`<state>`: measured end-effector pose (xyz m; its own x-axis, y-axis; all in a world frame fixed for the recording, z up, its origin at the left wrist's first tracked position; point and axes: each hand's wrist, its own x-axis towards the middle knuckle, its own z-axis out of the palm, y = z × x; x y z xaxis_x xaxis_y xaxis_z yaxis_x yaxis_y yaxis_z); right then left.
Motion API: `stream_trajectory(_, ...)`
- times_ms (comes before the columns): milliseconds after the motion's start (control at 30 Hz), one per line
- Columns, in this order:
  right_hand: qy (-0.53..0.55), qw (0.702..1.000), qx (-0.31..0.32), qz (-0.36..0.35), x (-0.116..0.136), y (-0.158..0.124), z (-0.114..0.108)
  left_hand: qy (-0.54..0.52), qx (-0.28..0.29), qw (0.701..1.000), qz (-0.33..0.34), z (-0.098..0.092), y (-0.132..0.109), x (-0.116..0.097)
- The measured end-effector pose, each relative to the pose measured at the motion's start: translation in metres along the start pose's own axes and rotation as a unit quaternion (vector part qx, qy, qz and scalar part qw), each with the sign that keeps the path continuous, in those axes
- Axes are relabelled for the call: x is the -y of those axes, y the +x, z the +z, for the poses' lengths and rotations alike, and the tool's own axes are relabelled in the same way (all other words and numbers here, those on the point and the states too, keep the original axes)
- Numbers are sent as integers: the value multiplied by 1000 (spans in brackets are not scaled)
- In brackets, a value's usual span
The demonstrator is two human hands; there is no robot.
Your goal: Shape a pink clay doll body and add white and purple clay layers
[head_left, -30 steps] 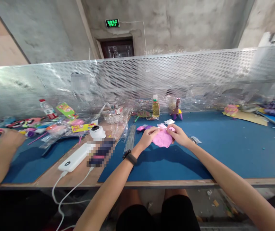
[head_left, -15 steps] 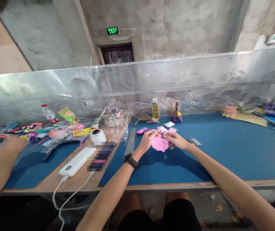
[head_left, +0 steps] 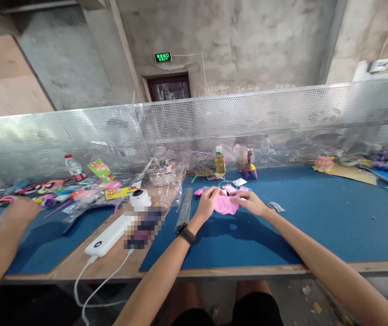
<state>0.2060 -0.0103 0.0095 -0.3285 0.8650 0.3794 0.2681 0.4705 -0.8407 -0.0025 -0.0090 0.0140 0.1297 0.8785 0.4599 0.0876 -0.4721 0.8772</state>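
Observation:
A flat, wavy-edged pink piece of soft sheet is held up over the blue mat. My left hand pinches its left edge, and a dark watch band circles that wrist. On the opposite edge, my right hand grips it between thumb and fingers. A thin pale loop of wire or thread shows just above the piece; I cannot tell which hand has it. Behind my hands lie small pink packets. A bundle of thin wires lies left of my left hand.
A brown toy figure and an oil-coloured bottle stand at the back. On the left are a white power bank, a phone, a white camera and a wrapped basket. A co-worker's hand is at far left.
The view has tilted up slightly, so everything sits lower. My hands keep hold of the pink piece, whose top edge now looks flatter; the pale loop now stands out above it.

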Motion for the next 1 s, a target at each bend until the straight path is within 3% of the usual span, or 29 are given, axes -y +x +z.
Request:
stream_trajectory(133,-2,1000,-13,-10,-3,1,0,7,3,1000,-13,-1,2,3)
stream_trajectory(300,49,997,-11,51,-6,0,1,24,76,996,-33,-3,2,11)
stream_trajectory(400,51,996,-9,70,-6,0,1,23,79,996,-38,-3,2,15)
stream_trajectory(700,48,996,5,69,-6,1,2,13,49,998,-38,-2,2,13)
stream_trajectory(867,32,999,-5,38,-3,0,0,-24,97,992,-79,-1,1,16)
stream_trajectory(1000,35,999,-22,31,1,-2,1,-11,117,991,-66,0,-1,18)
